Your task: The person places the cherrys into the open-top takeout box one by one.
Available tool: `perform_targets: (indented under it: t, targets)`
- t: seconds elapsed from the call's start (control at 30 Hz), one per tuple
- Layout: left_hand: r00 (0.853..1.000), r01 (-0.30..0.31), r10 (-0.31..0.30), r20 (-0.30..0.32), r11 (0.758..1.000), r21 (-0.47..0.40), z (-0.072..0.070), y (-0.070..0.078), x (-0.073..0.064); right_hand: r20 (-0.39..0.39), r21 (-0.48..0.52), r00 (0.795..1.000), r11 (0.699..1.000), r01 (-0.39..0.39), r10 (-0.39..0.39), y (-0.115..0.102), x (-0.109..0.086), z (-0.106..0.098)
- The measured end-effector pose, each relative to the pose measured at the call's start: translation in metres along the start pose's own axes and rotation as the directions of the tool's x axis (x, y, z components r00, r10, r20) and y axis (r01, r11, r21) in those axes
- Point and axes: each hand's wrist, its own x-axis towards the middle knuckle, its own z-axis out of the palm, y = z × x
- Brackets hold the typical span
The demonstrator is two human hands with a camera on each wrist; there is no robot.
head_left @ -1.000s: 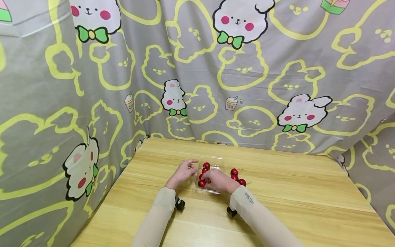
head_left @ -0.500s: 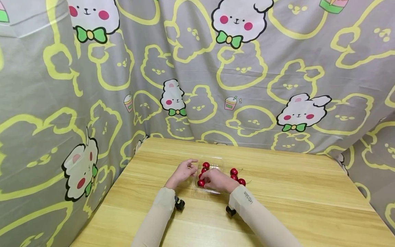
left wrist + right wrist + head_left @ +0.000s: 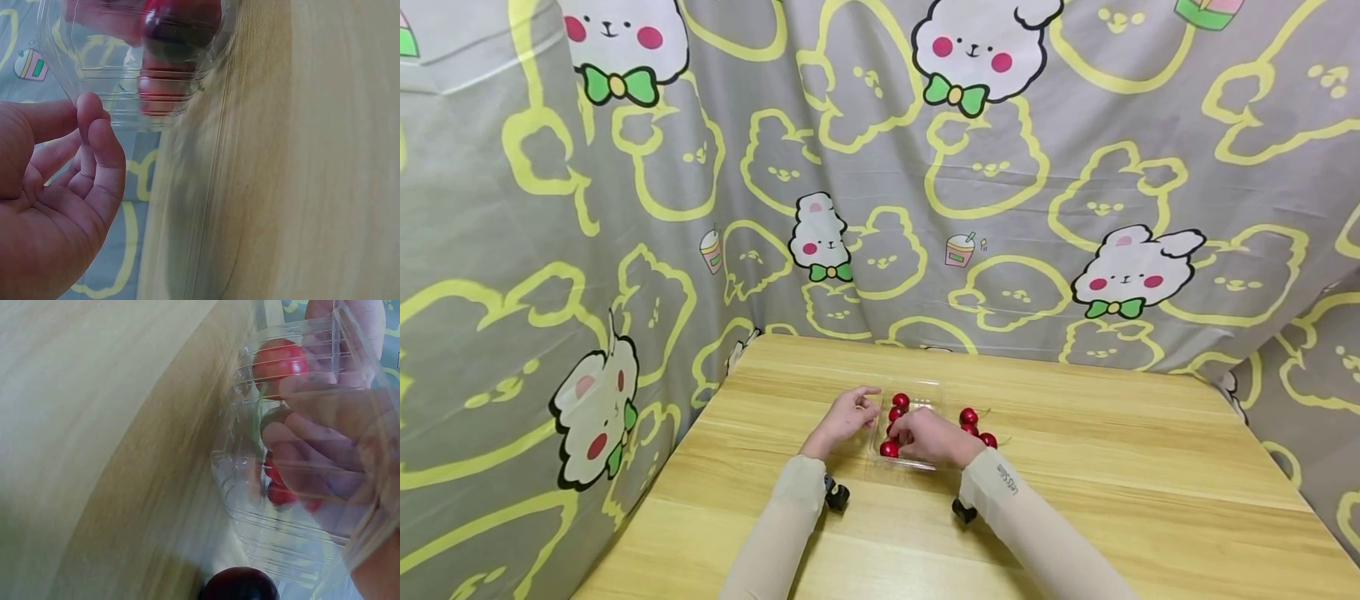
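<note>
A clear plastic box (image 3: 917, 465) stands on the table with several red cherries (image 3: 901, 401) in a row along its left side. My left hand (image 3: 850, 414) pinches the box's rim at the left between thumb and forefinger, as the left wrist view (image 3: 69, 187) shows. My right hand (image 3: 928, 437) reaches down inside the box, fingers bent around a cherry (image 3: 275, 414) that they partly hide. Through the clear wall in the right wrist view, another cherry (image 3: 280, 361) lies beside the fingertips and smaller red ones show behind them.
Three cherries with stems (image 3: 969, 417) lie on the wooden table (image 3: 1112, 467) just right of the box. A patterned grey curtain (image 3: 880, 167) hangs behind and to the left of the table. Each wrist carries a small black camera (image 3: 837, 494).
The right hand stays in the box and has shifted only slightly. The nearest cherry in the row sits slightly closer to the front wall. The left hand keeps its place at the rim.
</note>
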Motion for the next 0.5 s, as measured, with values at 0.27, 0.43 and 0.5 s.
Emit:
perform_targets:
  t: [0.27, 0.43, 0.5]
  targets:
    - [1.000, -0.017, 0.017, 0.001, 1.000, 0.005, -0.001, 0.002, 0.000, -0.015, 0.003, 1.000, 1.000, 0.007, -0.007, 0.001, -0.003, -0.009]
    - [1.000, -0.007, 0.007, -0.001, 1.000, 0.013, -0.001, 0.002, 0.000, -0.047, -0.028, 0.999, 1.000, 0.004, -0.005, 0.006, -0.008, -0.019]
    - [1.000, 0.000, 0.000, -0.003, 1.000, 0.007, 0.000, 0.001, 0.000, -0.062, -0.033, 0.998, 0.999, 0.005, -0.007, 0.008, -0.011, -0.024]
